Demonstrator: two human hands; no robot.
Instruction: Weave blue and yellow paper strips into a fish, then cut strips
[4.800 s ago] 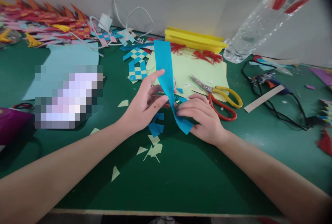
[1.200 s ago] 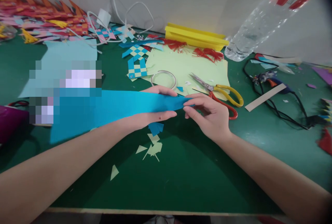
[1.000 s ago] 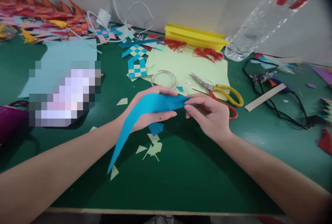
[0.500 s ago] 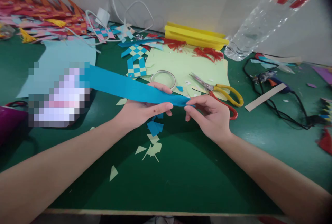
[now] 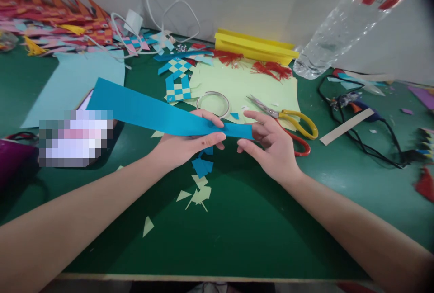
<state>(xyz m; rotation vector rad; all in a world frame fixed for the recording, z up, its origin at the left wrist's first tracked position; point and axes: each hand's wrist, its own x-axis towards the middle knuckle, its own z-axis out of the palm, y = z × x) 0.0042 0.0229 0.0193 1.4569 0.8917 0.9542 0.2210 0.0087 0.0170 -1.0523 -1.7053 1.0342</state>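
One head-worn camera looks forward and down, close over the green table (image 5: pixel 237 220).

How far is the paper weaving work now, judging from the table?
Done: woven pieces lie behind, cut scraps in front. In hand: the left hand grips one blue strip, unwoven; the right hand, fingers spread, touches its end. Left: it is not yet folded or interlaced; scissors lie idle.

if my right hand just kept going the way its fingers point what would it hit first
Probably the blue paper strip: the right hand points left and a little away, fingers open at the strip's end. Beyond that, the left hand.
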